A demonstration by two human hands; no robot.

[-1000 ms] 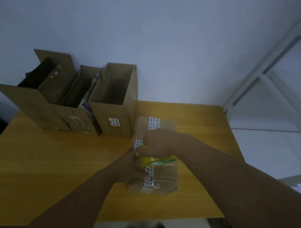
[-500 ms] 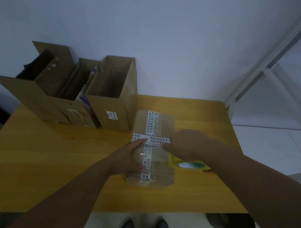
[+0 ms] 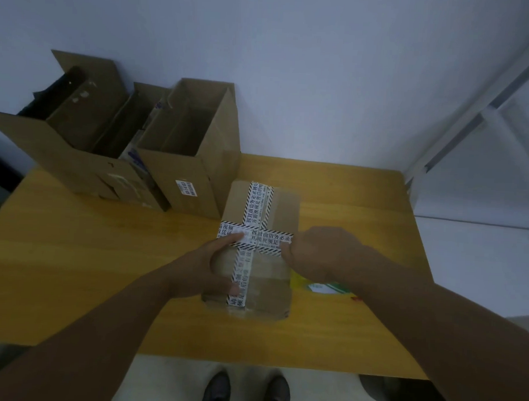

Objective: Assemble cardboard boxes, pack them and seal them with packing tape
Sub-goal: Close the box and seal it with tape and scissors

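Fingers (image 3: 239, 236) of left hand (image 3: 201, 267), right hand (image 3: 318, 250) on box's (image 3: 282, 207) crosswise tape (image 3: 271, 235)

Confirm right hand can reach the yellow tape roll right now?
Likely yes: the tape roll lies uncovered on the table beside the taped box, just under the right hand, nothing between them.

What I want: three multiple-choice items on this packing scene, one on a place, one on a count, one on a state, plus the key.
1. Relative to the sealed box, the yellow tape roll lies: A on top; B on the table, to its right; C on the floor.
2. Printed tape strips on that box's top: A one; B four; C two.
3. The tall labelled box is: A open-topped; B taped shut; C flattened.
Key: B, it shows on the wood beside the box; C, two strips form a cross; A, its inside is visible.
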